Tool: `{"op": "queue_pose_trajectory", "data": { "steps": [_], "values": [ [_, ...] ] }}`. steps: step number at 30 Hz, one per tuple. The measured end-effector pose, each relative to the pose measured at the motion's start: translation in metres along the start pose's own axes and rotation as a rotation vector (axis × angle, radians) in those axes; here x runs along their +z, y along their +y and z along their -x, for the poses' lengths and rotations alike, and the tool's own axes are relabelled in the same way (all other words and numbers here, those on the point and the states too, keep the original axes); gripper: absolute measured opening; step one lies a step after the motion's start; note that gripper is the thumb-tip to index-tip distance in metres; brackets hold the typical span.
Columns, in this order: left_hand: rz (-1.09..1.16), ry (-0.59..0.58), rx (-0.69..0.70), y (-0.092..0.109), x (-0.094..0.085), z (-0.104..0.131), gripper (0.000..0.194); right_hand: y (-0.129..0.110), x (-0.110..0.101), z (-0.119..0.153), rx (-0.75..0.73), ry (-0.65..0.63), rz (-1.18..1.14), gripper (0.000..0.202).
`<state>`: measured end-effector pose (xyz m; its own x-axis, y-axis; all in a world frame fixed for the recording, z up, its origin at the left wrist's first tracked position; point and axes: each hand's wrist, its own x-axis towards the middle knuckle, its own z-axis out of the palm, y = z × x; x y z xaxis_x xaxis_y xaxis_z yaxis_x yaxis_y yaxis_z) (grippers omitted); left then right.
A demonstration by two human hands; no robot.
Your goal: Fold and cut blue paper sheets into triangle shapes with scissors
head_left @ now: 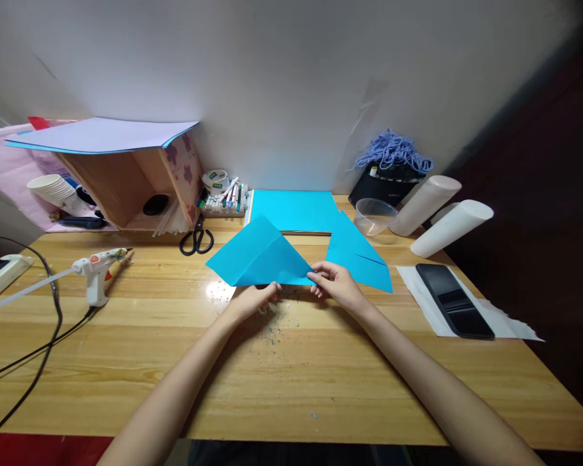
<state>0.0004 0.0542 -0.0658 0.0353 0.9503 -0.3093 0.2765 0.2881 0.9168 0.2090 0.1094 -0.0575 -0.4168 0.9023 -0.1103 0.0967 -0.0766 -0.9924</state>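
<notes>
A creased sheet of blue paper (pixel 257 252) is held above the table, its lower edge facing me. My right hand (pixel 337 285) pinches its right corner between thumb and fingers. At the lower edge, my left hand (pixel 255 301) has its thumb against the paper, while its other fingers curl underneath and are partly hidden. Just right of the held sheet lies another piece of blue paper (pixel 357 255) with a dark slit or fold line across it. Behind both, a stack of blue sheets (pixel 294 210) rests against the wall.
Small scraps dot the wooden table (pixel 272 375). To the left are black-handled scissors (pixel 197 239), a glue gun (pixel 97 275) with its cable, and an open box (pixel 126 175). A phone (pixel 454 301), paper rolls (pixel 451 226) and a clear plastic bowl (pixel 375 217) are on the right.
</notes>
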Motion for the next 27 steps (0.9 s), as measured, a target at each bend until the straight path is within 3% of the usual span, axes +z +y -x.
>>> {"op": "queue_pose_trajectory", "data": {
  "steps": [4, 8, 18, 27],
  "values": [
    [0.018, 0.01, -0.01, 0.002, -0.002, 0.001, 0.03, 0.003, -0.001, -0.002, 0.023, -0.004, 0.025, 0.036],
    [0.056, 0.136, -0.014, 0.009, -0.007, 0.003, 0.023, 0.005, -0.006, -0.006, 0.04, 0.013, 0.028, 0.038],
    [0.085, 0.305, 0.092, 0.019, -0.042, -0.002, 0.017, 0.006, -0.021, -0.012, 0.044, 0.056, 0.029, 0.039],
    [0.112, 0.364, 0.078, 0.014, -0.047, -0.005, 0.022, 0.011, -0.028, -0.016, 0.053, 0.074, 0.027, 0.039]
  ]
}}
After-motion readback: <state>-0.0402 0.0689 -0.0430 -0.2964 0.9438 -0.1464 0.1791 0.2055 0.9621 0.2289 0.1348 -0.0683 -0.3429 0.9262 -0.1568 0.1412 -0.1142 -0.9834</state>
